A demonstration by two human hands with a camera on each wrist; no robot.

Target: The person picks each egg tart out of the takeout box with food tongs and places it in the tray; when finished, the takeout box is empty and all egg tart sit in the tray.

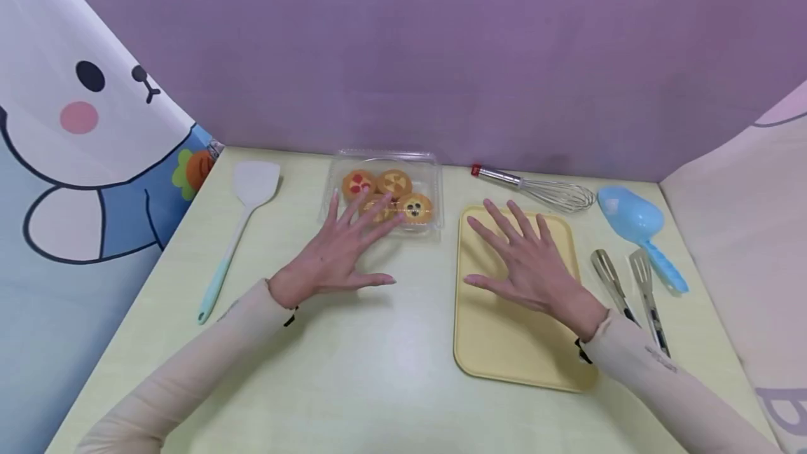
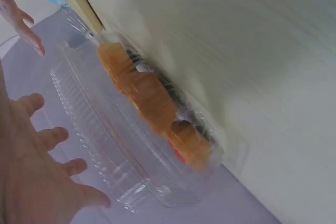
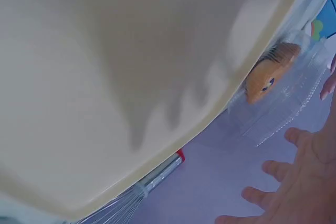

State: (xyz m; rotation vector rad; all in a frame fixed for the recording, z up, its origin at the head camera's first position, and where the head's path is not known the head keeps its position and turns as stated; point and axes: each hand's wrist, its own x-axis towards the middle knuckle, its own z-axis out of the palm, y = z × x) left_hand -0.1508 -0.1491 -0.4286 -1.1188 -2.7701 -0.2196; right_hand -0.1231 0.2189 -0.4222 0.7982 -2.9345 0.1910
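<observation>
Both hands hover palm down with fingers spread, holding nothing. My left hand [image 1: 334,251] is just in front of a clear plastic box [image 1: 430,184], its fingertips overlapping the box in the head view. Several round decorated pastries [image 1: 394,183] sit inside; one has red pieces on top, another two dark eye-like spots. In the left wrist view the box [image 2: 126,177] shows its ridged lid edge beside the fingers. My right hand [image 1: 529,261] is over a pale yellow rectangular tray [image 1: 504,356], casting a shadow on its surface [image 3: 63,77].
At the left lies a white spatula [image 1: 255,184] with a mint handle. Behind the tray is a wire whisk [image 1: 536,188]. To the right are a blue scoop [image 1: 630,214], metal tongs [image 1: 608,272] and a slotted metal utensil [image 1: 643,275]. Purple cloth [image 1: 403,54] hangs behind the table.
</observation>
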